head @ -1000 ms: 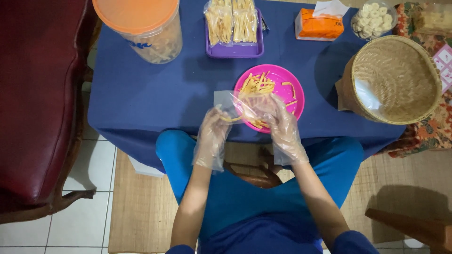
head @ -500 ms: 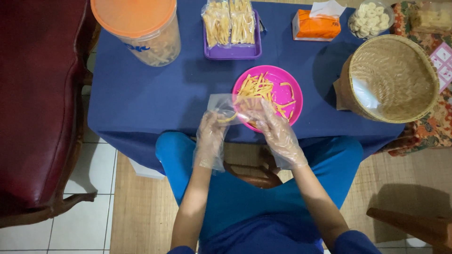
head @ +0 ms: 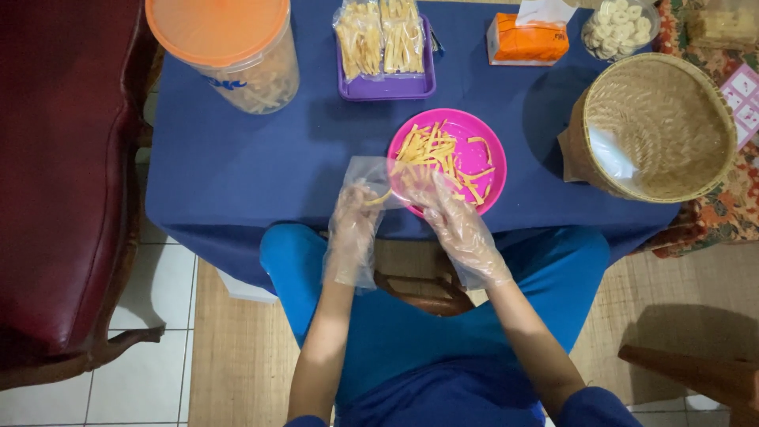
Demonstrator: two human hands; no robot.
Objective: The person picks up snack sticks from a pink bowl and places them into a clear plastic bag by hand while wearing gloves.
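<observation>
Both my hands wear loose clear plastic gloves. My left hand [head: 353, 225] holds a small clear plastic bag [head: 366, 171] open at the near edge of the blue-clothed table [head: 237, 170]. My right hand [head: 455, 221] pinches a few yellow snack sticks [head: 379, 198] and feeds them into the bag's mouth. Just beyond my hands sits a pink plate [head: 486, 170] with a pile of the same yellow sticks [head: 431, 150] on it.
A purple tray [head: 387, 87] holds filled bags of sticks. A big clear tub with an orange lid [head: 225, 47] stands at the far left. An orange tissue box [head: 526, 43], a bowl of pale rounds [head: 621, 28] and a woven basket [head: 660, 126] are at the right. A red armchair [head: 63, 182] stands left.
My right hand has drawn back from the plate with a few sticks and moved them toward the bag's mouth. The left hand kept the bag in place.
</observation>
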